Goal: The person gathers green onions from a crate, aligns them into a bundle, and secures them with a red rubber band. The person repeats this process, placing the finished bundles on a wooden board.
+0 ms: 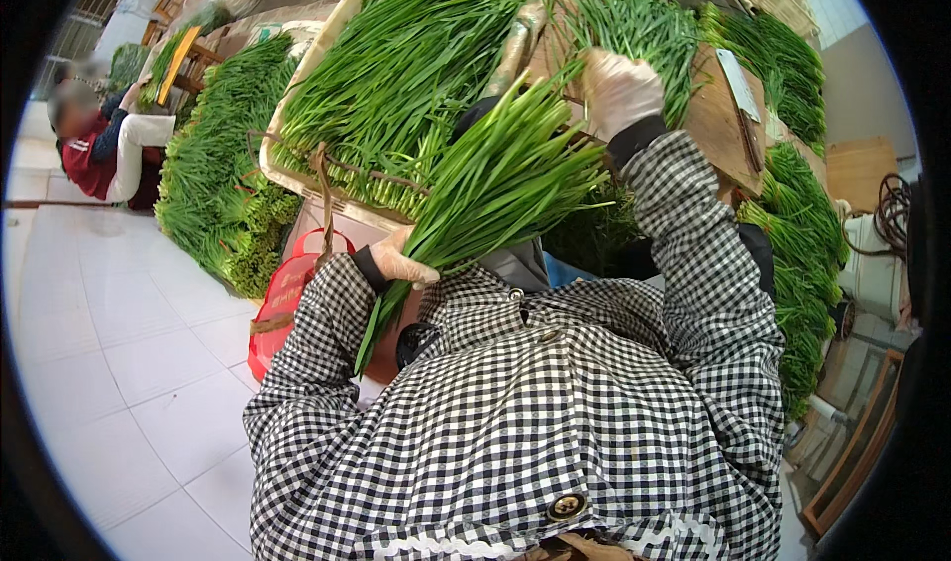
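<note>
My gloved left hand point(401, 259) is closed around a bunch of green garlic chives point(498, 182) in front of my chest, its pale stem ends up and to the right. My gloved right hand point(620, 89) is raised just beyond those ends and is blurred; a few thin strands show beside its fingers, and whether it grips them I cannot tell. Behind the bunch, a cream plastic crate point(281, 126) is filled with more chives point(416, 63). Loose chives point(639, 34) lie on a wooden board point(717, 130) past my right hand.
A cleaver point(738, 86) rests on the board. Chives are heaped at the left point(223, 152) and right point(799, 279). A red bag point(286, 293) hangs or stands beside my left forearm. A co-worker point(100, 145) sits at far left. Tiled floor point(148, 353) lies at lower left.
</note>
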The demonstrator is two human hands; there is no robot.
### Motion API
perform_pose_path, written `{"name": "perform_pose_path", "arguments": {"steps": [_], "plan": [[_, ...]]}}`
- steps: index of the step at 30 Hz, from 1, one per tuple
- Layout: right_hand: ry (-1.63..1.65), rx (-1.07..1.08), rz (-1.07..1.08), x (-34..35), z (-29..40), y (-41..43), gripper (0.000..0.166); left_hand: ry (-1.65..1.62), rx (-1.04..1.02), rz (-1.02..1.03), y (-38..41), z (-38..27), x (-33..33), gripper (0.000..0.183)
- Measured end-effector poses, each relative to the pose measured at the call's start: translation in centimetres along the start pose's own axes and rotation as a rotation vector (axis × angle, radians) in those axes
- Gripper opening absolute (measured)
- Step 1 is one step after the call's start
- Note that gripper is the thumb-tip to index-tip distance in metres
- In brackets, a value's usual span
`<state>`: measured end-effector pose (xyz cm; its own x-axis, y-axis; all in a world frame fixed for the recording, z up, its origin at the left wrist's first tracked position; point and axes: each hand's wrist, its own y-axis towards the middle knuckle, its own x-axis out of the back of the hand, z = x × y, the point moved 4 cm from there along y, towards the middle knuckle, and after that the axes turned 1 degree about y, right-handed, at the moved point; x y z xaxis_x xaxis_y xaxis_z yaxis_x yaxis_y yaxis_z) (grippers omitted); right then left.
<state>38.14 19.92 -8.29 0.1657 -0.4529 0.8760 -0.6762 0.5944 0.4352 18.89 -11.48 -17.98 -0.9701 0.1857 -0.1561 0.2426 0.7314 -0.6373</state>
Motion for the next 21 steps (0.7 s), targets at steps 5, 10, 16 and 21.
{"name": "perform_pose_path", "arguments": {"steps": [5,10,16,21], "plan": [[0.214,-0.239,0.28,1.5,-9.8,0.1,0.02,-0.1,-0.178,0.139,-1.6,-2.6,-2.1,0.072],[0.011,0.244,1.085,2.8,-8.8,-11.1,0.026,-0.13,-0.187,0.16,-2.1,-4.0,-1.3,0.071],[0.857,0.202,0.715,8.2,-6.1,-9.2,0.059,-0.143,-0.192,0.159,-2.1,-4.3,-0.8,0.071],[2.042,0.183,0.428,11.2,-2.9,-3.0,0.055,-0.164,-0.184,0.193,-2.2,-4.9,-1.2,0.071]]}}
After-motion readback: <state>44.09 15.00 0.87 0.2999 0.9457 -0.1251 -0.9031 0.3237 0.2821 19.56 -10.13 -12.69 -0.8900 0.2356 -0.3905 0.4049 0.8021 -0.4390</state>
